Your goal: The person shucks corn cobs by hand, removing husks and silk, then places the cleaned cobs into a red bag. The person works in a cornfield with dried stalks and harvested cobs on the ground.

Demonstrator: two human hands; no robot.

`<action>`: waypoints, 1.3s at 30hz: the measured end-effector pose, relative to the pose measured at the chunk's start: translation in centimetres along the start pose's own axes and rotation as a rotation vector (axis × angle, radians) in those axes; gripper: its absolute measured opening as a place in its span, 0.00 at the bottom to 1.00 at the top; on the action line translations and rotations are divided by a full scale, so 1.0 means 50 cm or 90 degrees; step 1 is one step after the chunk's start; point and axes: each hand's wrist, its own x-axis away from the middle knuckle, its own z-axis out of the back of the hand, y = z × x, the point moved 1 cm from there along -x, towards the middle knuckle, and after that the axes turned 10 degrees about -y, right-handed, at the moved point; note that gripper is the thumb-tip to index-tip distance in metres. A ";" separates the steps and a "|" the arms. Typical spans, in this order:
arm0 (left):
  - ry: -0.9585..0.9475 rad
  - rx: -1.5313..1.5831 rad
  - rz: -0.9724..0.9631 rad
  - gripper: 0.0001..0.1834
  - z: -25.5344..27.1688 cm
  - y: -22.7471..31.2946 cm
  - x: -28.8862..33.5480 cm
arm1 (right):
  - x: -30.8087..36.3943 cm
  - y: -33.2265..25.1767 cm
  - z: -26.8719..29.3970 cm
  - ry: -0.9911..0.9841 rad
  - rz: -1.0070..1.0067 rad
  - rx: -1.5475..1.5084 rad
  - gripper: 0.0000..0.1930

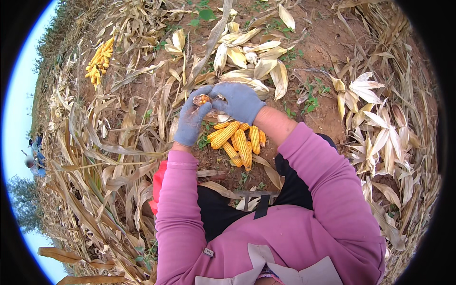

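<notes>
Both my hands wear grey gloves and meet in front of me, above the ground. My left hand is closed round a corn cob, whose orange and dark reddish end shows between the fingers. Against it lies my right hand, its fingers bent in at the cob; pale husk shows beneath. What the right fingers pinch is partly hidden. Just below the hands, a small pile of husked yellow corn cobs rests on the soil. Beyond the hands is a heap of unhusked ears and loose pale husks.
Dry corn stalks and leaves cover the ground on the left. Another pile of yellow cobs lies at the far left. Opened pale husks are scattered at the right. A red thing sits beside my left forearm. A person is at the far left edge.
</notes>
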 end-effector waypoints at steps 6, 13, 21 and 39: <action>-0.016 0.006 -0.011 0.24 -0.007 0.009 -0.001 | 0.000 -0.004 0.002 0.042 0.027 0.037 0.10; -0.008 0.002 -0.016 0.25 -0.017 0.018 0.000 | 0.002 -0.015 0.003 0.049 -0.080 -0.006 0.08; 0.074 -0.001 -0.038 0.22 -0.006 0.006 -0.010 | -0.006 0.033 -0.027 0.191 -0.135 -0.209 0.11; 0.184 0.155 0.044 0.13 0.014 -0.024 -0.007 | -0.018 0.043 -0.046 0.103 -0.116 -0.457 0.32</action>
